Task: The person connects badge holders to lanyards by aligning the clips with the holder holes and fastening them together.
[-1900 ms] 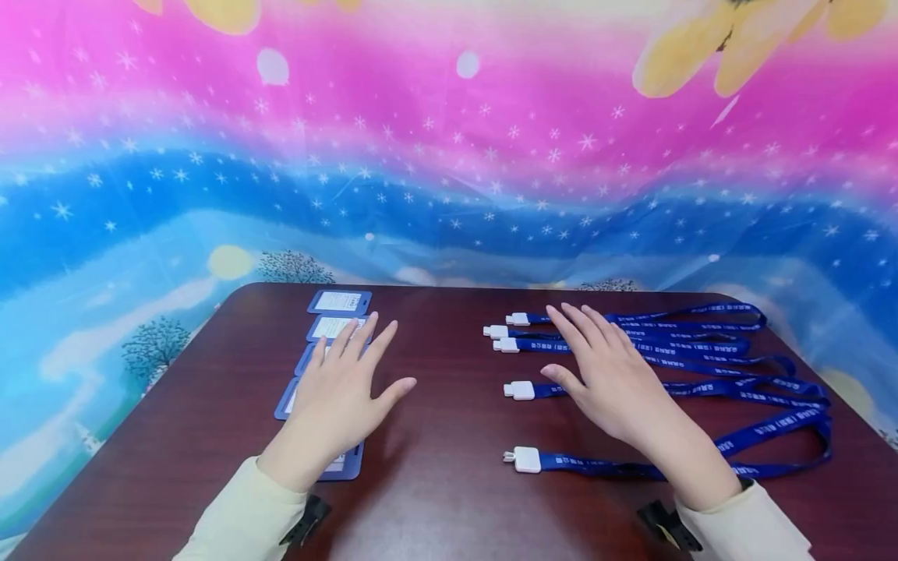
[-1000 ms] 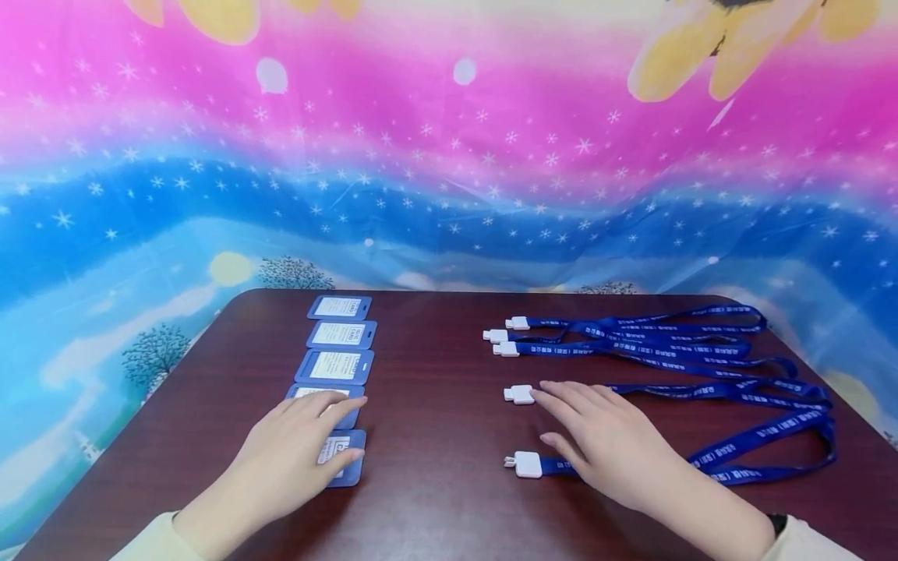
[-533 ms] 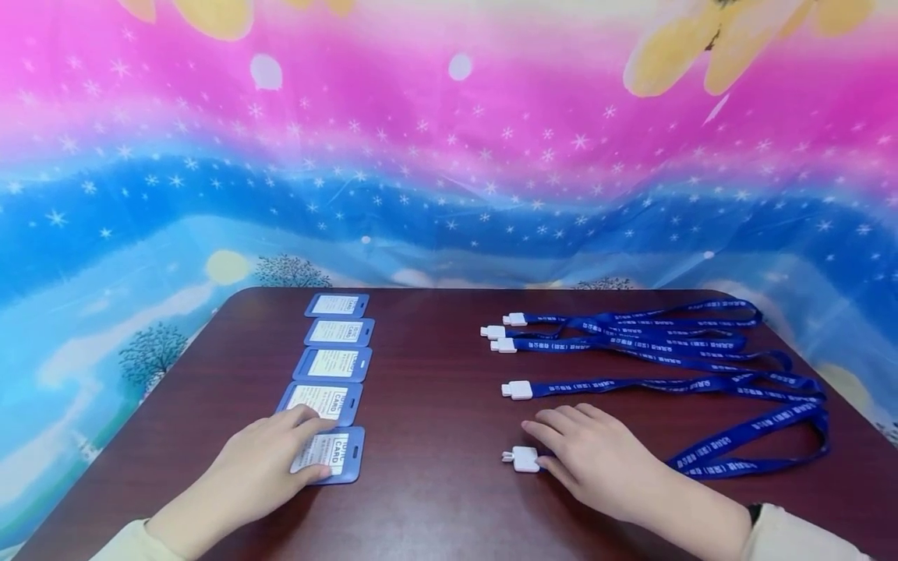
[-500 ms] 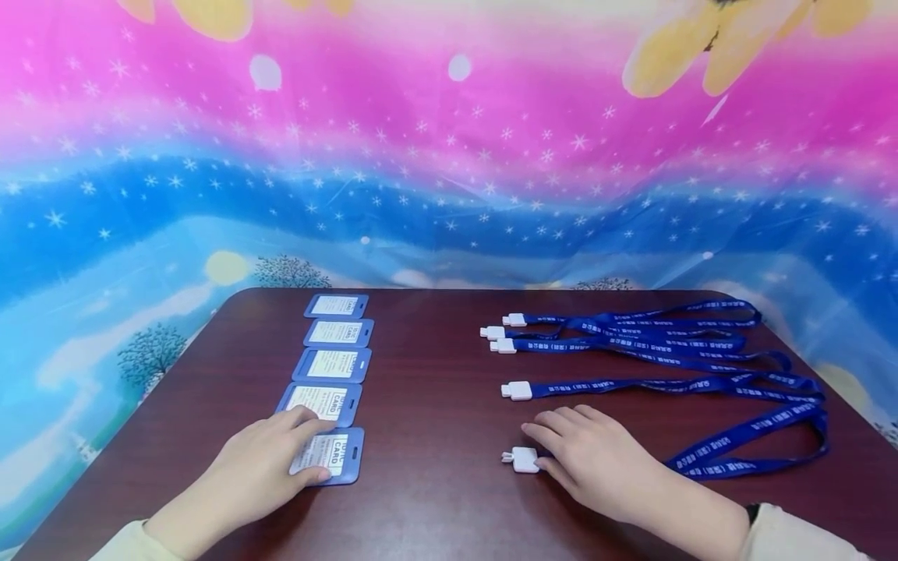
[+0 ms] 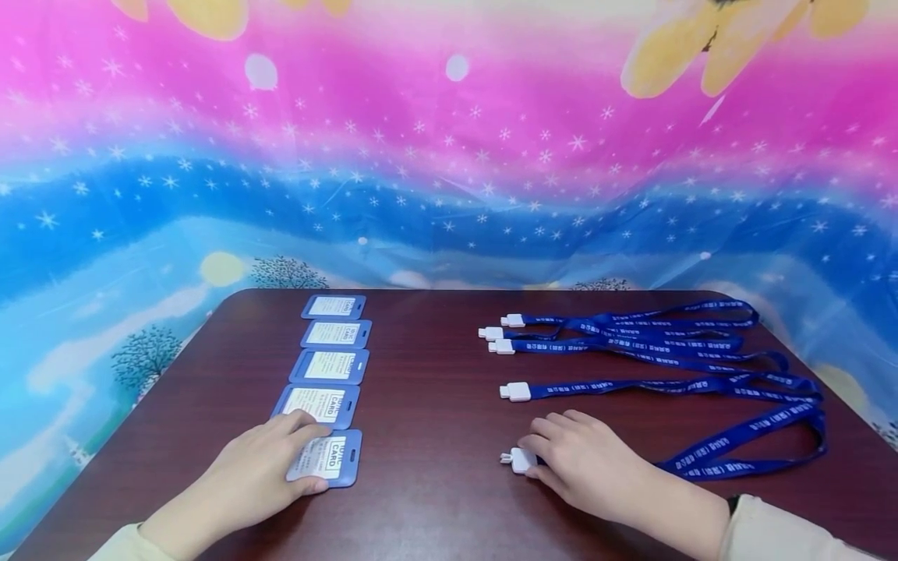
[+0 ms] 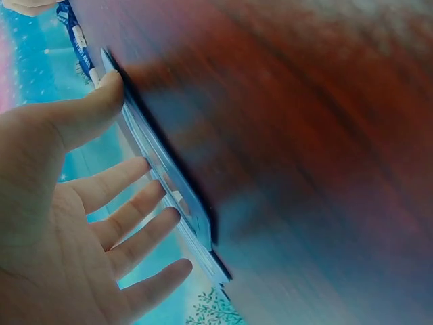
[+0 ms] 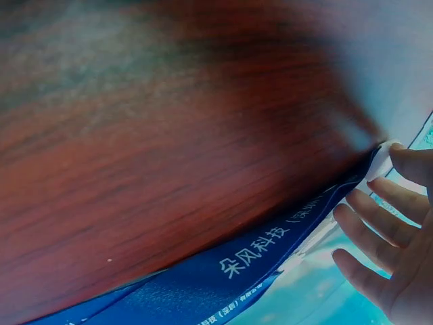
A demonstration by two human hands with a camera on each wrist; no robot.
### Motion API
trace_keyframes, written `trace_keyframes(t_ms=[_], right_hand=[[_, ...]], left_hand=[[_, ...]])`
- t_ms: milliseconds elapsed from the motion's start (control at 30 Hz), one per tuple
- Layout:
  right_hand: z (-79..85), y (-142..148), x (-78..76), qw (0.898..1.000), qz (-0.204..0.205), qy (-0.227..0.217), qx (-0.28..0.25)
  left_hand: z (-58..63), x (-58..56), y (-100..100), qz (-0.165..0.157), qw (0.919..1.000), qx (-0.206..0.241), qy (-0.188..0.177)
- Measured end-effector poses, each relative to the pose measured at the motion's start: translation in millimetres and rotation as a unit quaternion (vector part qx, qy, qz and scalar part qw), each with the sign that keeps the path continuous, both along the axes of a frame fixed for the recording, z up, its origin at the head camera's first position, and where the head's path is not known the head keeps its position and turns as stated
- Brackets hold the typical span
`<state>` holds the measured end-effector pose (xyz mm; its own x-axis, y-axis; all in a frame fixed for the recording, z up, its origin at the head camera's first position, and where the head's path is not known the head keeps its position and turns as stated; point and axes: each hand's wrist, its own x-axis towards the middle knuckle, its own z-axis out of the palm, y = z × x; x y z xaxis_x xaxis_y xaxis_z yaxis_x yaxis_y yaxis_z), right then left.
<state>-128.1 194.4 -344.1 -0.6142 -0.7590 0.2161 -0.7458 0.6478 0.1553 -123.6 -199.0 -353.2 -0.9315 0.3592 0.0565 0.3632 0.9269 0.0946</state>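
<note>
In the head view, my left hand (image 5: pixel 245 479) spans the nearest blue ID badge holder (image 5: pixel 347 460), thumb on its near edge and fingers at its far edge. The holder lies flat; the left wrist view shows the thumb against the holder's edge (image 6: pixel 177 183) with the other fingers fairly straight. My right hand (image 5: pixel 596 471) pinches the white plastic clip (image 5: pixel 521 460) of the nearest blue lanyard (image 5: pixel 722 448) between thumb and fingers. White lettering runs along that strap (image 7: pixel 254 254) in the right wrist view. The clip's small prongs point left, toward the holder.
More blue badge holders (image 5: pixel 326 366) with white cards form a column behind the held one. Several lanyards (image 5: pixel 631 343) lie on the right, straps overlapping, clips facing left. The brown table (image 5: pixel 428 374) ends at a patterned cloth backdrop (image 5: pixel 435 156).
Both hands came down and back toward the nearest holder and lanyard. Lately the left thumb moved to the holder's near edge, and the right fingers closed onto the clip, tilting it slightly.
</note>
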Motion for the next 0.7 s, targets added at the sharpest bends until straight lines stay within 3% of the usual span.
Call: trace_keyframes(t_ms=[367, 700], right_hand=[[2.8, -7, 0.3, 0.999, -0.005, -0.030, -0.015], [6.2, -14, -0.9, 0.998, 0.018, -0.047, -0.029]], left_hand=[[-2.0, 1.2, -1, -0.007, 0.9999, -0.003, -0.012], [-2.7, 1.9, 1, 0.000, 0.9998, -0.005, -0.017]])
